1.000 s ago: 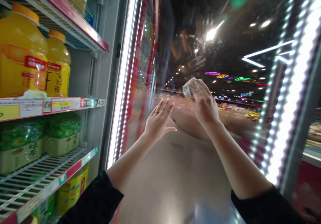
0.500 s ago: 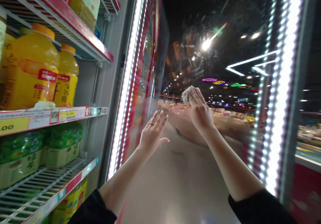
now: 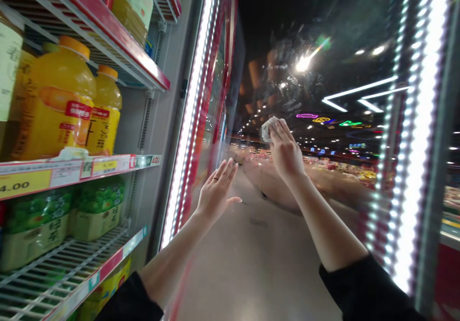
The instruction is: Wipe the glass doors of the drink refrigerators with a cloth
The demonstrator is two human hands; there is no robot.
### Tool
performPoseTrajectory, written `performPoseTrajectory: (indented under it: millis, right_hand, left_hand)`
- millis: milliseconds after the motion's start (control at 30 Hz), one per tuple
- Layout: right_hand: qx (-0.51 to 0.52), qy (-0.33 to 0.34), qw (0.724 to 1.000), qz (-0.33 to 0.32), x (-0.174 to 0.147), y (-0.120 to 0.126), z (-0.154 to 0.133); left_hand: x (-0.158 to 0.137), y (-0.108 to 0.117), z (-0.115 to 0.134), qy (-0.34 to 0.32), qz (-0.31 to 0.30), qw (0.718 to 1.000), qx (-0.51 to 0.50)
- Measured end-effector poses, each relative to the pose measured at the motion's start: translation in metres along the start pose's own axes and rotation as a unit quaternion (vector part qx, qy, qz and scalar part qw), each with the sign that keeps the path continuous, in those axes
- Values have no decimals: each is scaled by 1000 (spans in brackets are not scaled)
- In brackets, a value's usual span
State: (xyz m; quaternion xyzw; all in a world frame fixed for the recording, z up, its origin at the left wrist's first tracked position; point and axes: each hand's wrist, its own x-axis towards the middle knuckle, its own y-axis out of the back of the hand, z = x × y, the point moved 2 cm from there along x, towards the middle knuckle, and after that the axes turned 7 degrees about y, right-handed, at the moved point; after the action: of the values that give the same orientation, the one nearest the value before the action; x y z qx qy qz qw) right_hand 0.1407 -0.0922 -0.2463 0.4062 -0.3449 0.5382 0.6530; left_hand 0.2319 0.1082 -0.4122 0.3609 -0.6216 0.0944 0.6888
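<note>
A glass door (image 3: 273,244) with lit edges stands in front of me, smeared with streaks in its upper part. My right hand (image 3: 285,151) presses a crumpled pale cloth (image 3: 268,129) to the glass, its fingers closed over the cloth. To the left and slightly lower, my left hand (image 3: 219,187) is flat with the fingers stretched out, a ring on one of them. It holds nothing and appears to rest against the glass, though contact is hard to make out.
Wire shelves on the left carry large orange juice bottles (image 3: 59,100) and green-labelled packs (image 3: 97,208). Price strips (image 3: 79,170) run along the shelf edges. Bright LED strips (image 3: 194,86) line the cabinet frame, and another LED strip (image 3: 413,134) lines the door's right side.
The view has shifted slightly, so the shelves and door sit further right. My right hand and the cloth have moved a little up and left relative to the door. My left hand stays flat.
</note>
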Motion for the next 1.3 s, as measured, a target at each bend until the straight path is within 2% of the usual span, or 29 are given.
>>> performPoseTrajectory:
  millis: [133, 233, 300, 367, 500, 633, 733, 867, 1000, 1133, 1233, 1300]
  right_hand:
    - [25, 14, 999, -18, 26, -24, -28]
    - [48, 53, 996, -47, 15, -31, -48]
    - [49, 65, 995, -49, 1, -29, -47]
    - [42, 53, 997, -25, -6, -24, -37]
    - [34, 24, 999, 4, 20, -29, -29]
    - [56, 26, 998, -22, 51, -47, -53]
    - [65, 54, 996, -43, 43, -47, -62]
    - [54, 66, 995, -41, 25, -32, -42]
    - [51, 25, 998, -20, 51, -40, -35]
    - [87, 40, 995, -35, 84, -71, -76]
    - [104, 88, 988, -69, 78, -82, -111]
    - [102, 113, 984, -88, 62, -80, -120]
  left_hand:
    - [0, 9, -25, 38, 6, 999, 3]
    - [-2, 12, -37, 55, -9, 998, 3]
    - [-5, 12, -41, 60, -20, 998, 7]
    - [-7, 11, -42, 63, -27, 998, 11]
    - [-10, 10, -41, 64, -27, 997, 16]
    - [-9, 11, -39, 64, -30, 997, 21]
    - [-8, 13, -39, 66, -32, 997, 19]
    - [-9, 15, -47, 42, -50, 998, 17]
    - [-18, 14, -60, 38, -66, 997, 20]
    - [-27, 9, -67, 61, -64, 996, 30]
    - [-29, 7, -66, 65, -64, 995, 34]
    - [-28, 7, -66, 65, -65, 995, 31]
